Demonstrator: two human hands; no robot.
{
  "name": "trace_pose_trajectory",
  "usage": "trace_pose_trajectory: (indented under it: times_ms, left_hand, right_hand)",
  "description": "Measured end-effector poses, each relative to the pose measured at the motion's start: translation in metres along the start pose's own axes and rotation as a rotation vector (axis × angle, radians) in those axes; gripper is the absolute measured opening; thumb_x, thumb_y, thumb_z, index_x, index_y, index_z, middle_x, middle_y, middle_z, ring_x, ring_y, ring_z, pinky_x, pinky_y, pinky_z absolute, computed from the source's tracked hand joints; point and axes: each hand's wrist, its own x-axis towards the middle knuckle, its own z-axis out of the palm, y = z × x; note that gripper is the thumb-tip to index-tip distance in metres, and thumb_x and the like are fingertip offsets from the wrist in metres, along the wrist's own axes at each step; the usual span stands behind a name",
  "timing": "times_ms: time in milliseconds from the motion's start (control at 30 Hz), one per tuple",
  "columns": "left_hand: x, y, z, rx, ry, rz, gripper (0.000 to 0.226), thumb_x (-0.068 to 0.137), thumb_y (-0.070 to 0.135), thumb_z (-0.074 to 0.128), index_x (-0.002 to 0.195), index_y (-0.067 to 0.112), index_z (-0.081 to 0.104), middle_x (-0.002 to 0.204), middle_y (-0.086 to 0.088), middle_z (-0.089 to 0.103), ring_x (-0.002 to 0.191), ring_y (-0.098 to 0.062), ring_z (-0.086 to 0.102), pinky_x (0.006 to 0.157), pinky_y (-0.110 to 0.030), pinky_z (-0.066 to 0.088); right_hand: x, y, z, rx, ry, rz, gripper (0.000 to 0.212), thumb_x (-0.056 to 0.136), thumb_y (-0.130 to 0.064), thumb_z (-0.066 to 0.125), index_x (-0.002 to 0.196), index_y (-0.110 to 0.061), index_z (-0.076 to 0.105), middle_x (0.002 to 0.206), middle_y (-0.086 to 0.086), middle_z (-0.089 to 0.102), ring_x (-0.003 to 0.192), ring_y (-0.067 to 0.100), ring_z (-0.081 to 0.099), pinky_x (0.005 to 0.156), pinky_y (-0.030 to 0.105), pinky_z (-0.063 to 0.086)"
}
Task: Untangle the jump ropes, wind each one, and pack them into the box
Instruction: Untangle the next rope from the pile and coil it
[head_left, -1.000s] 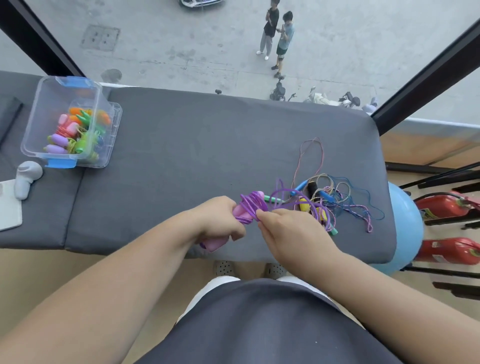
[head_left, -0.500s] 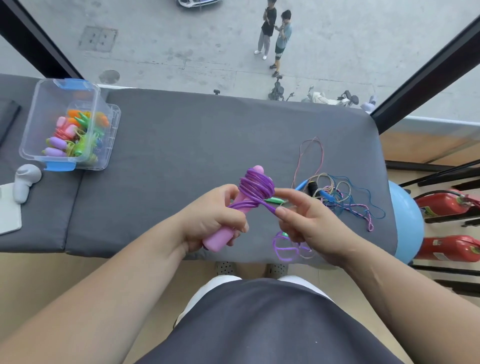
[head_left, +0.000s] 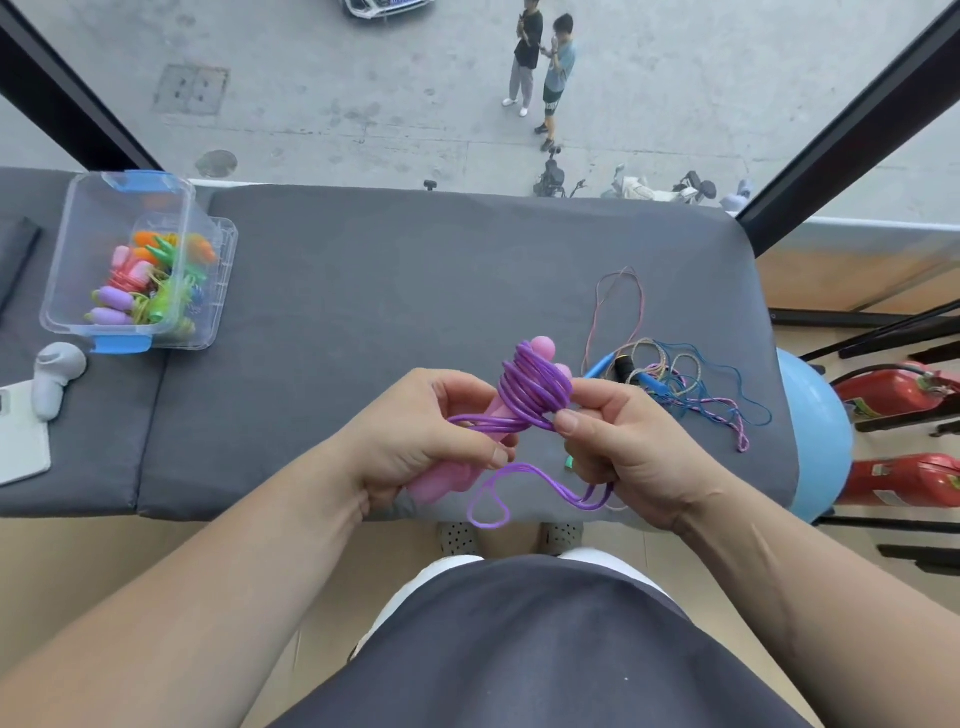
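left hand (head_left: 415, 441) grips the pink plastic handles (head_left: 441, 480) of a purple plastic jump rope (head_left: 535, 389), above the grey padded bench (head_left: 389, 291) at six o'clock. right hand (head_left: 618, 447) pinches its loose strand beside the coil. clear blue-latched plastic box (head_left: 98, 218) sits at ten o'clock; red fire extinguisher (head_left: 893, 395) label unreadable.

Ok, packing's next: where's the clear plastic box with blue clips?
Head view, far left: the clear plastic box sits on the grey padded bench, beside a white device.

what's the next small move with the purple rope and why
Probably another wrap round the pink handles: the left hand grips them, the right hand pinches the purple rope beside the coil, and a loose length hangs unwound below.
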Motion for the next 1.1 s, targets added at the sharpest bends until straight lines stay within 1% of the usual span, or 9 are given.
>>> trace_pose_trajectory:
  times_ms: [167, 300, 500, 567, 700, 767, 833, 967, 1100]
  left_hand:
    - [-0.003, 0.009, 0.004, 0.020, -0.006, 0.020, 0.031, 0.074, -0.006, 0.076, 0.103, 0.005, 0.077, 0.096, -0.026, 0.072, 0.077, -0.030, 0.059, 0.065, -0.040, 0.044]
    - [-0.001, 0.009, 0.013, -0.076, 0.129, 0.050, 0.042, 0.064, -0.007, 0.081, 0.097, 0.003, 0.057, 0.094, -0.025, 0.075, 0.073, -0.033, 0.065, 0.066, -0.047, 0.048]
    - [0.000, 0.004, 0.010, -0.188, 0.120, 0.039, 0.038, 0.061, -0.007, 0.078, 0.083, 0.008, 0.051, 0.085, -0.026, 0.072, 0.066, -0.034, 0.067, 0.065, -0.050, 0.052]
    - [0.000, 0.003, 0.007, -0.216, 0.093, 0.041, 0.036, 0.061, -0.006, 0.079, 0.080, 0.009, 0.053, 0.086, -0.027, 0.071, 0.069, -0.036, 0.068, 0.064, -0.050, 0.056]
    - [-0.003, 0.001, 0.000, -0.315, -0.056, 0.045, 0.035, 0.058, 0.001, 0.082, 0.078, 0.011, 0.054, 0.087, -0.029, 0.068, 0.071, -0.038, 0.068, 0.066, -0.049, 0.057]
    - [-0.002, 0.001, -0.003, -0.323, -0.140, 0.015, 0.033, 0.059, -0.001, 0.080, 0.078, 0.011, 0.056, 0.087, -0.029, 0.067, 0.071, -0.038, 0.067, 0.069, -0.049, 0.056]
    - [-0.001, 0.000, -0.006, -0.301, -0.217, -0.023, 0.033, 0.061, -0.003, 0.080, 0.079, 0.012, 0.056, 0.087, -0.030, 0.067, 0.072, -0.038, 0.067, 0.071, -0.048, 0.056]
    - [-0.005, 0.002, -0.012, -0.034, -0.308, -0.107, 0.035, 0.062, -0.010, 0.083, 0.078, 0.012, 0.060, 0.082, -0.028, 0.068, 0.064, -0.032, 0.066, 0.057, -0.036, 0.054]
    - [0.006, 0.006, -0.002, 0.569, -0.269, -0.116, 0.035, 0.067, 0.004, 0.091, 0.082, 0.008, 0.060, 0.069, -0.003, 0.067, 0.052, -0.012, 0.057, 0.048, -0.022, 0.042]
  right_hand:
    - [-0.005, -0.003, -0.002, 0.025, 0.009, -0.036, 0.066, 0.063, -0.049, 0.089, 0.117, -0.013, 0.072, 0.056, -0.004, 0.023, 0.051, 0.014, 0.014, 0.049, 0.025, 0.014]
    - [0.000, -0.009, 0.000, 0.085, 0.030, -0.054, 0.067, 0.060, -0.048, 0.091, 0.115, -0.013, 0.073, 0.056, -0.007, 0.023, 0.048, 0.009, 0.016, 0.045, 0.019, 0.018]
    - [0.000, -0.001, -0.006, 0.064, 0.030, -0.063, 0.052, 0.076, -0.033, 0.079, 0.121, -0.010, 0.068, 0.057, -0.004, 0.028, 0.050, 0.013, 0.019, 0.047, 0.021, 0.025]
    - [-0.002, 0.003, -0.011, -0.034, -0.024, -0.039, 0.048, 0.081, -0.038, 0.078, 0.119, -0.011, 0.070, 0.058, -0.001, 0.038, 0.052, 0.015, 0.031, 0.054, 0.029, 0.031]
    - [0.003, -0.002, -0.016, -0.315, -0.171, 0.047, 0.057, 0.090, -0.038, 0.064, 0.102, 0.018, 0.063, 0.067, -0.006, 0.064, 0.075, 0.006, 0.063, 0.075, 0.042, 0.040]
    - [0.009, -0.011, -0.021, -0.404, -0.271, 0.103, 0.023, 0.092, -0.026, 0.059, 0.093, -0.008, 0.074, 0.079, -0.008, 0.068, 0.081, 0.009, 0.061, 0.082, 0.030, 0.046]
    - [0.020, -0.026, -0.026, -0.523, -0.402, 0.182, 0.012, 0.093, -0.022, 0.062, 0.091, -0.021, 0.073, 0.088, -0.006, 0.066, 0.087, 0.009, 0.058, 0.087, 0.024, 0.048]
    - [0.053, -0.058, -0.023, -0.949, -0.600, 0.312, 0.021, 0.094, -0.006, 0.066, 0.079, -0.021, 0.066, 0.069, -0.018, 0.061, 0.067, -0.005, 0.052, 0.069, 0.011, 0.043]
    - [0.085, -0.068, 0.001, -1.413, -0.728, 0.355, 0.007, 0.091, -0.025, 0.072, 0.085, -0.024, 0.069, 0.063, -0.014, 0.060, 0.061, 0.007, 0.052, 0.058, 0.014, 0.039]
